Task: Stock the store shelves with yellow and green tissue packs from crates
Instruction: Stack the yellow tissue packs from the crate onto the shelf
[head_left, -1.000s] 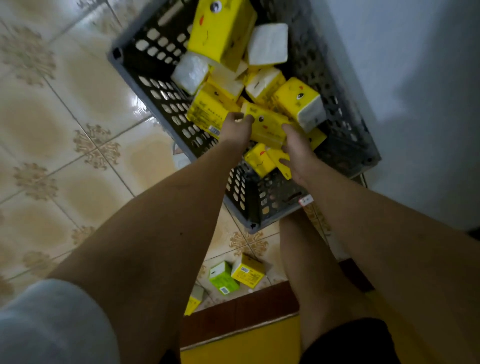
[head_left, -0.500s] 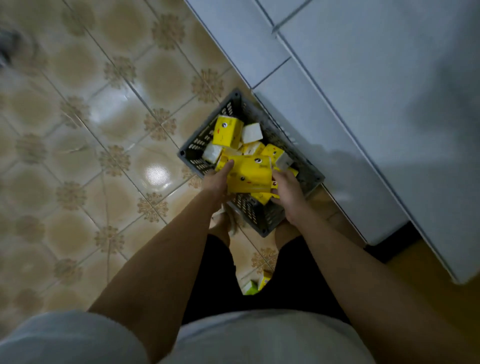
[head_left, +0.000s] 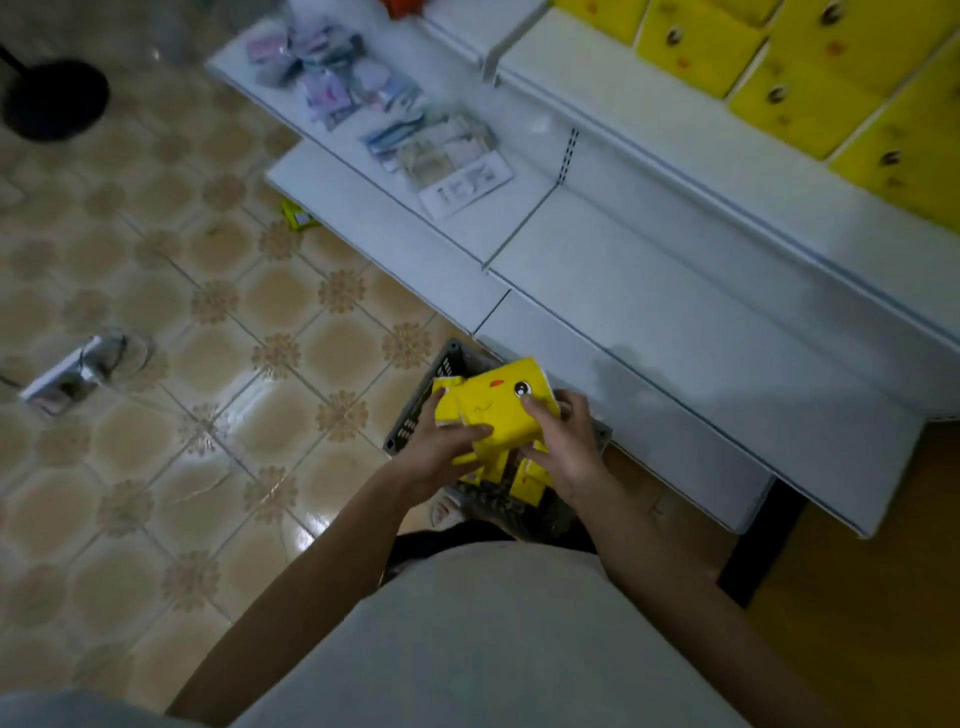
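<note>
Overhead, the white store shelves (head_left: 675, 291) run diagonally across the view, the upper tier at the top right already lined with stocked yellow packs (head_left: 810, 67), the tiers nearer the person bare. Below them on the tiled floor (head_left: 156, 322) sits the grey crate (head_left: 415, 415), mostly hidden behind the load. Over it, the left hand (head_left: 441, 452) and right hand (head_left: 563, 447) each have a clenched grip on a bundle of yellow tissue packs (head_left: 493, 410), pressed together from both sides, several smaller ones hanging beneath. To shelve them well, I would keep the squeeze even so the lower packs don't slip, lift clear of the crate rim, and set the bundle face-out on a bare tier.
</note>
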